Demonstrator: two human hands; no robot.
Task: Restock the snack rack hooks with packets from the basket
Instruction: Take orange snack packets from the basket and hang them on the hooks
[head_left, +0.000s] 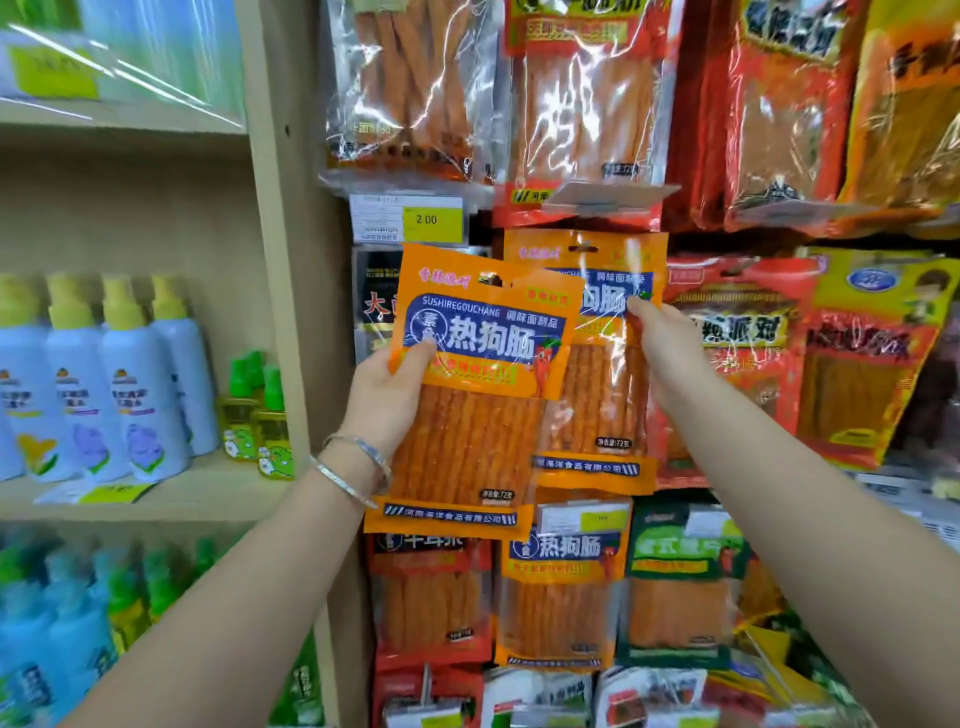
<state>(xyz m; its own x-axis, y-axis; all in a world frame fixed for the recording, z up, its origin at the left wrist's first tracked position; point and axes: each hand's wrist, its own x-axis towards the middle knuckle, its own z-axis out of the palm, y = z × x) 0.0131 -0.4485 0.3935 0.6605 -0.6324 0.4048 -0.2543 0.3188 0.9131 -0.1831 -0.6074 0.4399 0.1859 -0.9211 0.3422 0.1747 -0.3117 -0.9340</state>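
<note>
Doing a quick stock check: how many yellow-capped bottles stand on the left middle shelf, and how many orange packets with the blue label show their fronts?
Yellow-capped bottles: 4
Orange blue-label packets: 3 (one held, one hanging, one lower down)
Total: 7

Three matching orange snack packets (483, 389). Four white spray bottles (140, 395) with yellow caps on one shelf. Two hands: left hand (387, 400), right hand (670, 348). Two silver bangles (358, 467). One yellow price tag (431, 221).
</note>
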